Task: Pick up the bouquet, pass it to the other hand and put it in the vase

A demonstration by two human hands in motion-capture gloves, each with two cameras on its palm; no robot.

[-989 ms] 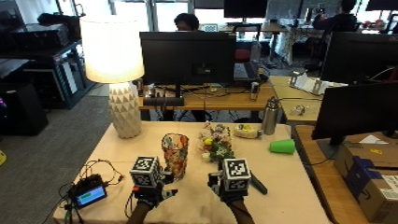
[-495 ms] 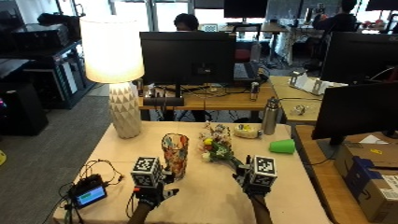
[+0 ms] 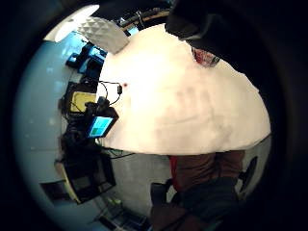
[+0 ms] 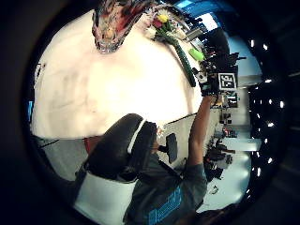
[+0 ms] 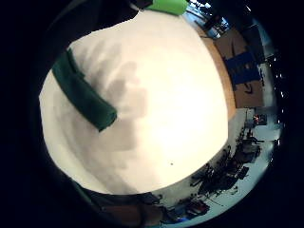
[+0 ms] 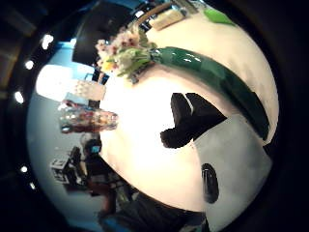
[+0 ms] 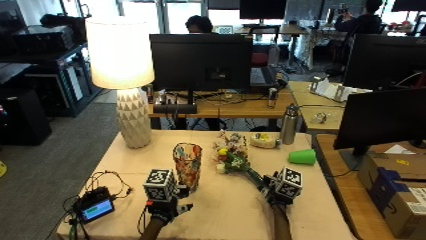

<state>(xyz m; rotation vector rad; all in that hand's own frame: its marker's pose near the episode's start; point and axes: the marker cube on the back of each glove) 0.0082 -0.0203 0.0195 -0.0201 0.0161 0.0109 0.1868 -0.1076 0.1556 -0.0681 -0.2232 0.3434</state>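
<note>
Where right hand hovers, bouquet stem beneath grip

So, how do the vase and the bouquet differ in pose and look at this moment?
The vase stands upright on the table; the bouquet lies flat on it. The vase is multicoloured glass, while the bouquet has a dark green wrapped stem with mixed flowers. The right hand is at the bouquet's stem end; neither hand touches the vase.

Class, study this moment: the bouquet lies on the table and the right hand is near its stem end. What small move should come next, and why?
Probably the right hand should lower and close its fingers round the green-wrapped stem of the bouquet. The bouquet lies flat on the table beside the vase, apparently not yet gripped, and the stem runs close past that palm. The left hand waits, open.
</note>
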